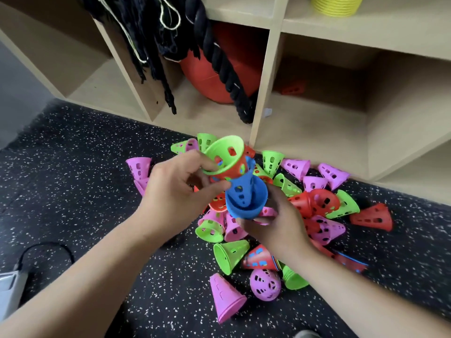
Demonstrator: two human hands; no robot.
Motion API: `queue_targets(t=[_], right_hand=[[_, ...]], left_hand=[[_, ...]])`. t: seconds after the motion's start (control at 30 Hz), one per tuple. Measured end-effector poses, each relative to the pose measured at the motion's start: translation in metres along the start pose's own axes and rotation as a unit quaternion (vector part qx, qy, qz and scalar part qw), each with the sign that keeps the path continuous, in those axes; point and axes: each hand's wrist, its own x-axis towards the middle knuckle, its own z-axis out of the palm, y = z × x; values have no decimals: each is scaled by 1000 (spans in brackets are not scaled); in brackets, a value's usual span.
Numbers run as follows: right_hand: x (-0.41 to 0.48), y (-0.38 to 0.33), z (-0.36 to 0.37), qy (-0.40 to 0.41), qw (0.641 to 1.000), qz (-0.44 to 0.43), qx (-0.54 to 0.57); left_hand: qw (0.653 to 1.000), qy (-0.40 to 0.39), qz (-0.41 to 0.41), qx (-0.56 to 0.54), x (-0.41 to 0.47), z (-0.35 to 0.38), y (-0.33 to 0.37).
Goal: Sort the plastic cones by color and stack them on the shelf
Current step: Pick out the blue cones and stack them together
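Observation:
A heap of perforated plastic cones point(314, 203) in pink, green, red and blue lies on the speckled floor in front of a wooden shelf point(314, 132). My left hand point(175, 191) grips a nested clump with a green cone point(224, 152) inside a red cone point(238, 170), mouths tilted up toward me. My right hand point(280, 223) holds blue cones point(245, 198) from below, mouth facing me, with one blue cone's tip running up into the red one. One red cone point(294, 88) lies deep in the lower right compartment.
The shelf's middle compartment holds a red ball point(207, 76) with a thick black rope point(219, 57) and dark cords hanging in front. Yellow rings point(336, 4) sit on an upper shelf. A grey device with a black cable point(14, 284) lies at the left.

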Motion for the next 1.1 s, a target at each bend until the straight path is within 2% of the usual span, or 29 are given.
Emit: queue_targets(t=[0.17, 0.27, 0.37, 0.47, 0.57, 0.67, 0.8, 0.87, 0.97, 1.03, 1.1], right_hand=[[-1, 2, -3, -2, 1000, -2, -6], [-1, 3, -4, 3, 1000, 10, -10], [-1, 5, -7, 2, 1000, 11, -8], [-3, 7, -11, 13, 1000, 18, -5], [-4, 7, -15, 30, 999, 13, -22], [-5, 4, -19, 37, 998, -1, -44], [-4, 7, -21, 27, 999, 13, -32], [-3, 8, -21, 33, 999, 12, -35], [-2, 6, -24, 35, 999, 9, -35], [-1, 5, -26, 36, 999, 15, -32], [-1, 4, -29, 42, 998, 19, -41]], left_hand=[[998, -68, 1, 12, 3, 17, 9], [995, -92, -5, -27, 0, 21, 11], [999, -28, 27, -33, 0, 18, 11], [997, 62, -39, -37, 6, 4, -1], [986, 105, -119, -42, 9, -10, -21], [965, 97, -236, -64, 3, -15, -50], [920, 24, -388, -48, -12, -10, -92], [910, -27, -414, -21, -23, -3, -104], [907, -80, -407, 74, -37, 10, -116], [902, -94, -397, 140, -44, 14, -123], [905, -70, -380, 178, -48, 16, -124]])
